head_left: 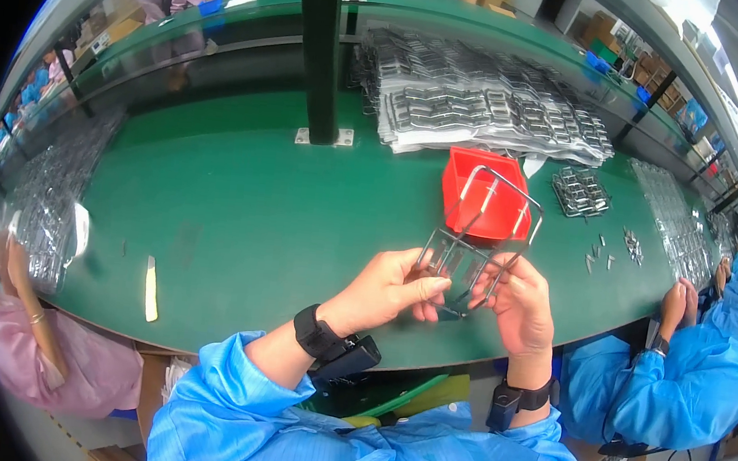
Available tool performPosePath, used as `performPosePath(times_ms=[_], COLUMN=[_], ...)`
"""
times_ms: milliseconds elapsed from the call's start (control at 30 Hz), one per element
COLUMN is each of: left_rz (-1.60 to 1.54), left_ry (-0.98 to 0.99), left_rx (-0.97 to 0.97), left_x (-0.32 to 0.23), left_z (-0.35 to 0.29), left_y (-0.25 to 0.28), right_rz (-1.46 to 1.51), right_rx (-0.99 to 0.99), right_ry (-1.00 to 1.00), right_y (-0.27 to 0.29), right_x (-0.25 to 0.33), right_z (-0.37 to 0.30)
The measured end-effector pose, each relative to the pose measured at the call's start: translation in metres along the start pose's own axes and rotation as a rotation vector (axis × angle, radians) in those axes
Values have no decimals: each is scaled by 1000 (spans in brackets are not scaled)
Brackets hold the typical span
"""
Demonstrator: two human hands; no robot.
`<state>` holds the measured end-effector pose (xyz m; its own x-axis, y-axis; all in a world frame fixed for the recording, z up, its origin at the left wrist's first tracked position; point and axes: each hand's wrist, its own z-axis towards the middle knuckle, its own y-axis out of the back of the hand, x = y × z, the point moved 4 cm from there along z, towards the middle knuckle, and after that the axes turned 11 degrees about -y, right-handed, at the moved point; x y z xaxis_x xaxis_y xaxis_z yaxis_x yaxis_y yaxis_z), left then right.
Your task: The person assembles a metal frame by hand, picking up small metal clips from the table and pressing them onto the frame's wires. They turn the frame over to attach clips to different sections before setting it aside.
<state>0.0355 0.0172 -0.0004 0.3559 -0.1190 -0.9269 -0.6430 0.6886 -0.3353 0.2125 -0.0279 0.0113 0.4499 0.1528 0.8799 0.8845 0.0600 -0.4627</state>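
Between my two hands is a bent metal wire rack [533, 221], lifted above the green table near its front edge. My left hand [404, 286] grips its lower left part, thumb pressed on top. Fingers of my right hand [515, 300] close round its lower right side. The upper loop of the rack stands up in front of a red plastic bin [465, 173], which lies just beyond my hands. What sits inside the bin is partly hidden by the rack, and I cannot make it out.
Wire racks are heaped on white sheets [489, 117] at the back. A smaller stack [581, 192] and small metal pieces [633, 247] lie right of the bin. A yellow-handled knife [151, 290] lies left. A green post [320, 54] rises behind. People sit at both sides.
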Motion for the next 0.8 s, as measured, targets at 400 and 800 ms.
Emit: performPosePath(times_ms=[400, 800], left_rz=[377, 637], left_ry=[-174, -255], left_rx=[21, 78], left_x=[-5, -6], left_z=[-2, -2], left_y=[-7, -11], right_rz=[-119, 105], right_rx=[-247, -173], right_ry=[-10, -134], right_y=[-11, 2], right_x=[-13, -28], right_z=[14, 30])
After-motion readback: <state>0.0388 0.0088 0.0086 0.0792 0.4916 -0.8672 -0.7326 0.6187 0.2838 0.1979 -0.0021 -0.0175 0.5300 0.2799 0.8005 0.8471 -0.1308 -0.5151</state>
